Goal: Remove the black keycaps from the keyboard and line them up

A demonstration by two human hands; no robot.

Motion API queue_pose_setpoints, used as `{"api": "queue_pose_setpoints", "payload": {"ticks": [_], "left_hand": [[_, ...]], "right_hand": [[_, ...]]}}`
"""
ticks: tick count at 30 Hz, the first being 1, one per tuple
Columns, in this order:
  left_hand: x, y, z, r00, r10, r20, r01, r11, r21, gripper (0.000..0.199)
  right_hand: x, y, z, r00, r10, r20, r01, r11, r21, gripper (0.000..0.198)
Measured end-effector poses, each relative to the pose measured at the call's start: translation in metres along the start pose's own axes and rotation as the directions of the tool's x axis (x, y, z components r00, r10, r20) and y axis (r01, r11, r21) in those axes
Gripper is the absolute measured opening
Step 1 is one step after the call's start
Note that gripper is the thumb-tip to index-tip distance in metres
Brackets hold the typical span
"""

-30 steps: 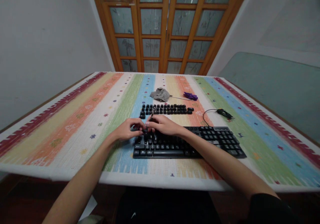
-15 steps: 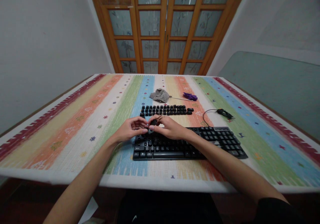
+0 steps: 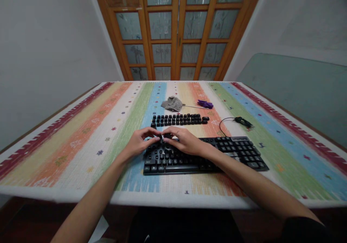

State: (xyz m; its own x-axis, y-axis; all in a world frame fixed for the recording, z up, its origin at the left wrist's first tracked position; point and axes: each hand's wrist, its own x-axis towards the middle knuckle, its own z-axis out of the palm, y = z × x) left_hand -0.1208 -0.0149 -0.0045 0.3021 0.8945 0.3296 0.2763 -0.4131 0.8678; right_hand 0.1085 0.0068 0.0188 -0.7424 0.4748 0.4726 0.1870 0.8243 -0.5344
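A black keyboard (image 3: 180, 168) lies on the striped tablecloth, and bare stems show in its upper left where keycaps are off. Over that corner, my left hand (image 3: 139, 141) is closed with thumb and fingertips together; a small dark thing at the tips is too hidden to name. Close beside it, my right hand (image 3: 187, 140) pinches a black keycap (image 3: 168, 135) between thumb and fingers. The fingertips of both hands almost meet. My right hand and forearm cover the middle of the keyboard. Just behind the keyboard stand loose black keycaps (image 3: 177, 120) in rows.
Beyond the keycaps lie a crumpled grey cloth (image 3: 172, 104), a thin rod (image 3: 195, 107) and a purple cloth-like bundle (image 3: 205, 104). The keyboard's bundled cable (image 3: 242, 122) rests at the right. A striped tablecloth (image 3: 81, 152) covers the table.
My left hand has shifted slightly left and down toward the keyboard's corner. The right hand's fingertips have lowered a little with the keycap. The camera view has shifted slightly.
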Motion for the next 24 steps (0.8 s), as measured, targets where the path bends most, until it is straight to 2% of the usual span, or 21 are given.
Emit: {"api": "queue_pose_setpoints", "payload": {"ticks": [4,8,12,19,24], "left_hand": [[-0.0001,0.0024,0.0006,0.988,0.150,-0.031,-0.140,0.967,0.212,0.016],[0.0003,0.0037,0.0007,0.968,0.247,-0.033,-0.226,0.925,0.304,0.013],[0.0001,0.0045,0.0022,0.973,0.230,-0.026,-0.209,0.924,0.321,0.014],[-0.0005,0.0013,0.0037,0.984,0.171,-0.040,-0.155,0.954,0.258,0.017],[-0.0006,0.0010,0.0042,0.967,0.245,-0.072,-0.215,0.935,0.283,0.011]], "right_hand": [[-0.0006,0.0004,-0.0012,1.000,0.010,-0.020,-0.010,1.000,-0.016,0.020],[-0.0016,0.0010,-0.0015,0.999,0.025,-0.021,-0.026,1.000,-0.013,0.020],[-0.0023,0.0015,-0.0003,0.998,0.033,-0.054,-0.033,0.999,0.004,0.019],[-0.0017,0.0010,0.0027,0.990,0.068,-0.125,-0.057,0.994,0.089,0.016],[-0.0021,0.0002,0.0030,0.988,0.074,-0.136,-0.057,0.991,0.119,0.016]]}}
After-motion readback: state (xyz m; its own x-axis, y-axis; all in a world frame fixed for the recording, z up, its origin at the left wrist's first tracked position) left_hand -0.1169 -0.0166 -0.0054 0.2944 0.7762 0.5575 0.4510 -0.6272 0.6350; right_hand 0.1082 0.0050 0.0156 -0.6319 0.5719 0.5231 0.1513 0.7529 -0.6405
